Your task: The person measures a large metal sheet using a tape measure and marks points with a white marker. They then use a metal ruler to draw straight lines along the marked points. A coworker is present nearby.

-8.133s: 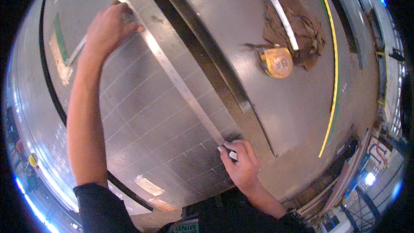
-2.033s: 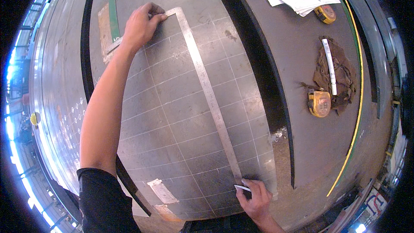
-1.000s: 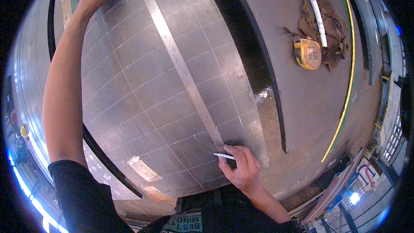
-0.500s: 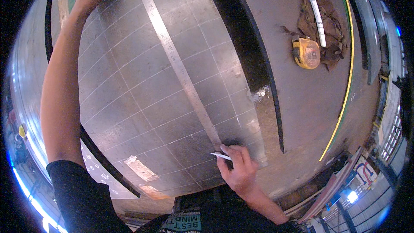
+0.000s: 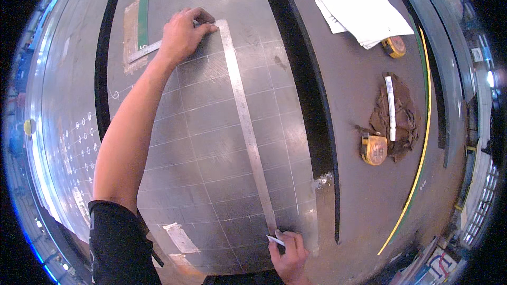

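Observation:
A long L-shaped steel square [image 5: 248, 132] lies on a grey metal sheet [image 5: 211, 163] scribed with a pale grid of lines. My left hand [image 5: 185, 31] grips it near the far corner, thumb and fingers closed on the short arm. That arm emerges on the other side of the hand, toward a green strip. At the near end of the long arm, my right hand [image 5: 290, 256] pinches a thin white pointed marking stick [image 5: 275, 240]. Its fingertips touch the square's end.
Dark bars [image 5: 311, 89] run along both sides of the sheet. To the right lie white papers [image 5: 359, 8], two yellow tape measures [image 5: 374, 149], and a white marker [image 5: 391, 108] on a brown rag [image 5: 406, 121]. A yellow tape strip [image 5: 422, 163] curves along the far right.
The view has tilted farther out, so everything sits lower in it. The papers, second tape measure and square's corner have come fully into view. Both hands keep their holds.

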`<state>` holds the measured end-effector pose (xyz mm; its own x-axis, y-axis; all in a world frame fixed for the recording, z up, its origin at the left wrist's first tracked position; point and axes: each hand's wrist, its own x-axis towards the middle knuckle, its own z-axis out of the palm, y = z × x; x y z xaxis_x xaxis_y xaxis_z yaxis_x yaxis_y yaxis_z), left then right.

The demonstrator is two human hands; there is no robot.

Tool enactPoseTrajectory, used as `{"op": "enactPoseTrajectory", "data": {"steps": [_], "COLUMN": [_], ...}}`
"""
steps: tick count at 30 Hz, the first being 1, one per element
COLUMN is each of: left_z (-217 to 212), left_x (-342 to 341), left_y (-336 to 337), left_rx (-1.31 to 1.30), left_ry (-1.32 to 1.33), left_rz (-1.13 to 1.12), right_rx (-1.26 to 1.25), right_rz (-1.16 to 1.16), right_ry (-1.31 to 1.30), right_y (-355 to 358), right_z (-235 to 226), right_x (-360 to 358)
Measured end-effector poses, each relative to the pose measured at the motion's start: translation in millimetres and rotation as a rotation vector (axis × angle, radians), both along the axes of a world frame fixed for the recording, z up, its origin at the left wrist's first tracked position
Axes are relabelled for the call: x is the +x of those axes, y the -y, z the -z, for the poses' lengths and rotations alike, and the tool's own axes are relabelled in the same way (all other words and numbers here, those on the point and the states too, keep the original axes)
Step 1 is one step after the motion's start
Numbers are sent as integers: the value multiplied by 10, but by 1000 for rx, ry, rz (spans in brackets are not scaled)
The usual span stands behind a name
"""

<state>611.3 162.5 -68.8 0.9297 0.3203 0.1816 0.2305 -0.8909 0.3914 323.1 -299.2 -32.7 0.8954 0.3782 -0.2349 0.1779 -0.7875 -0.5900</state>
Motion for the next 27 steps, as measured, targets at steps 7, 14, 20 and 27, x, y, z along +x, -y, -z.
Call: {"op": "enactPoseTrajectory", "data": {"steps": [7,14,20,27], "left_z": [27,76,54,-51], "left_x": [-22,4,21,37], "left_y": [9,-72,-39,17], "left_rx": [128,127,100,156], "left_ry": [42,34,34,-65], "left_rz": [59,101,107,82], "right_rx": [127,53,-6,22], "right_rz": [51,33,6,25], "right_ry": [-82,-16,32,43], "right_y": [-133,-57,-6,-48], "right_z": [-161,-62,-22,-41], "right_x": [88,33,-2,36]}}
